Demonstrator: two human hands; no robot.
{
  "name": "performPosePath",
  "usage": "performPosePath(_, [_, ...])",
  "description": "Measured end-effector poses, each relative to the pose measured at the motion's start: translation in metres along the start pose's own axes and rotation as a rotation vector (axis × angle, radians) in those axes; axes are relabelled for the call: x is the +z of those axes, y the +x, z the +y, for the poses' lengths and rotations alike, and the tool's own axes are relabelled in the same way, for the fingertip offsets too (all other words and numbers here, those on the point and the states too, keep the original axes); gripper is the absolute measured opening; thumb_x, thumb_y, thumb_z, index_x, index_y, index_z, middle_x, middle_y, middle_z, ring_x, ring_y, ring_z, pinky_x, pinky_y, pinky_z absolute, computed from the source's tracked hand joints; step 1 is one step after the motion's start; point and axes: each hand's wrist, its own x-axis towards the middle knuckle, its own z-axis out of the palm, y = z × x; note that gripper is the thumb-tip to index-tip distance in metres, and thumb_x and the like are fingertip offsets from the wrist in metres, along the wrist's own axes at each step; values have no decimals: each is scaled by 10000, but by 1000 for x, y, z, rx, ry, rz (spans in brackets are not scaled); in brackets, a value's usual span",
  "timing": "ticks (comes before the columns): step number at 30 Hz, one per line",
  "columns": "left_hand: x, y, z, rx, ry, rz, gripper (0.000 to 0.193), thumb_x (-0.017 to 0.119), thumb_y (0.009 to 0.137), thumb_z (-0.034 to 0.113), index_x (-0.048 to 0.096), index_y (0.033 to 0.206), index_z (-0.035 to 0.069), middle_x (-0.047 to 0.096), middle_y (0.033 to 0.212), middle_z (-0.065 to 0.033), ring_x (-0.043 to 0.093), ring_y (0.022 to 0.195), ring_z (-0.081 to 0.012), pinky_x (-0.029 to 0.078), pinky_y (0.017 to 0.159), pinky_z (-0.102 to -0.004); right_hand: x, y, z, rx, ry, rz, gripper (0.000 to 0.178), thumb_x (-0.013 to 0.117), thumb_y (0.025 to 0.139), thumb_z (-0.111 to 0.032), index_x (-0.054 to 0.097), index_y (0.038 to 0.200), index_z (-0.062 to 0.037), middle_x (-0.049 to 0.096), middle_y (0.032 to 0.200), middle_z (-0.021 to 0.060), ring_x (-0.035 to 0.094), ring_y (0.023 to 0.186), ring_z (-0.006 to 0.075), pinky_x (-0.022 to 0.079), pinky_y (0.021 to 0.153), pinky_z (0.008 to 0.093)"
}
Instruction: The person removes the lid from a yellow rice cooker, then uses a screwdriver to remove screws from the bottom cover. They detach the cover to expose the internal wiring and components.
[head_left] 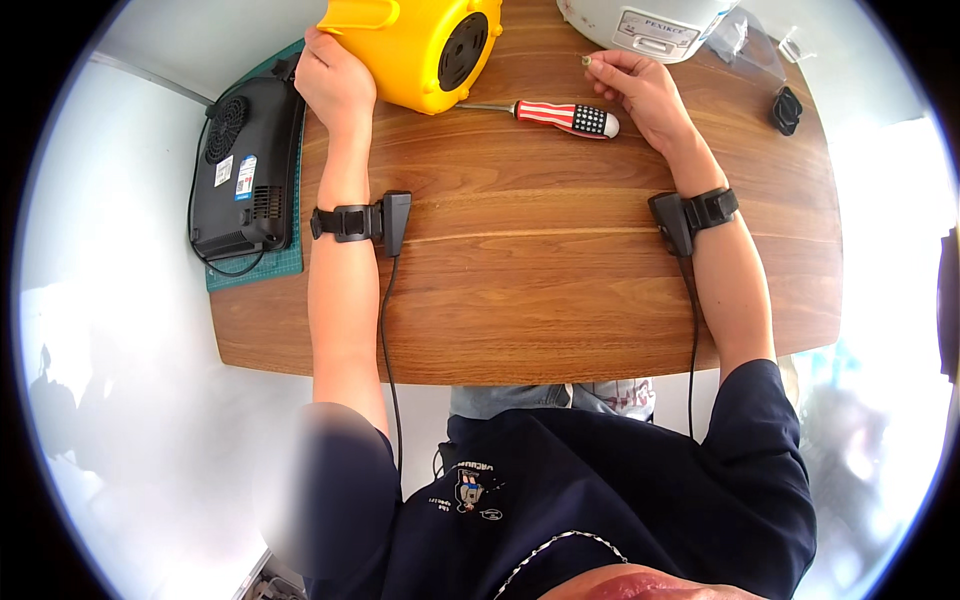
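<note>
Machine in yellow casing [405,65] sits between the hands [337,85] [642,95], beside the left.

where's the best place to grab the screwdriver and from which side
The screwdriver is likely best gripped around its thick handle, coming from above and the right: it lies flat with the handle toward the right hand, while the thin shaft points left at the yellow housing.

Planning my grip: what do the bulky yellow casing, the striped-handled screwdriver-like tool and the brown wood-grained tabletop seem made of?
Bulky yellow casing: probably plastic, smooth; even colour and rounded edges suggest moulding.
Striped-handled screwdriver-like tool: handle likely smooth, printed plastic; thin grey shaft looks metal.
Brown wood-grained tabletop: wood or laminate, satin; visible grain fits both.
</note>
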Motion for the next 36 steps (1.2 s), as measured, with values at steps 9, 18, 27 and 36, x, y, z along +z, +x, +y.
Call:
performPosePath(9, [0,0,-3,8,15,0,526,353,1100,335,670,939,-54,724,861,-241,682,799,-430,508,706,-447,-3,6,8,-17,-131,141,253,740,961,-210,761,1107,-5,737,911,22,625,792,79,511,727,251])
performPosePath(18, [0,0,-3,16,1,5,519,352,1097,329,683,971,-50,731,871,-235,696,824,-427,520,718,-446,-2,2,8,-150,-882,349,196,742,896,-279,821,993,-129,776,900,117,733,863,283,569,813,392])
performPosePath(27, [1,-1,-2,22,15,-6,517,345,1102,333,679,980,-41,737,880,-223,702,821,-415,524,714,-438,-2,-1,5,-166,-946,327,204,729,900,-288,820,999,-136,772,889,126,728,872,316,567,833,417])
performPosePath(36, [-1,-2,-3,37,15,-7,514,340,1102,327,673,962,-38,732,861,-218,696,797,-405,519,704,-431,24,-20,-53,-232,-996,163,320,709,906,-403,788,1035,-121,766,902,96,721,846,282,561,788,383])
